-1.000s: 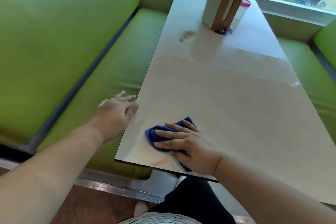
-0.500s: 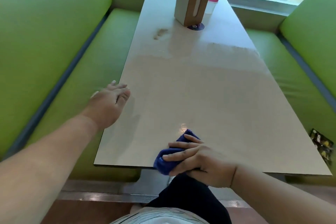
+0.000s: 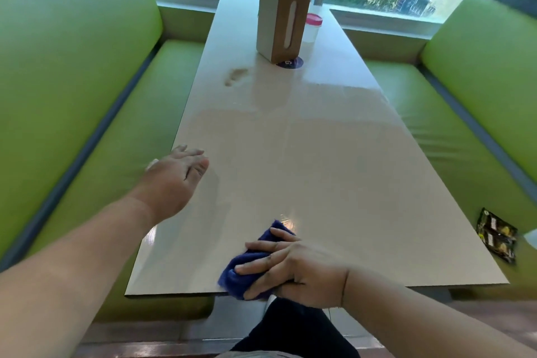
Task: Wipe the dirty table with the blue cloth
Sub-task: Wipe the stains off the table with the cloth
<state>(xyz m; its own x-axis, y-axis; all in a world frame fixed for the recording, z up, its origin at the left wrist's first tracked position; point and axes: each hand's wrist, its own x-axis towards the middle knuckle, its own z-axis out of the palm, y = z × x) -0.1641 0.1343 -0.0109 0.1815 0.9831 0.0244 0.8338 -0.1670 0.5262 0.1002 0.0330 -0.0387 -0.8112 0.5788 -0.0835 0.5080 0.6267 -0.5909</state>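
Your right hand (image 3: 293, 267) grips the bunched blue cloth (image 3: 247, 270), fingers and thumb curled round it, pressing it onto the near edge of the beige table (image 3: 319, 168), a little left of that edge's middle; part of the cloth hangs over the edge. Your left hand (image 3: 174, 177) is palm down at the table's left edge with its fingers straight and close together, holding nothing; you cannot tell whether it touches the surface. A brown smear (image 3: 236, 75) lies on the far left part of the table, well apart from the cloth. Just beyond it a tall tissue box (image 3: 282, 19) stands upright on a dark round sticker (image 3: 290, 62), with a pink-lidded cup (image 3: 313, 27) just behind. Two dark sachets (image 3: 497, 235) lie on the right-hand green bench (image 3: 436, 113).
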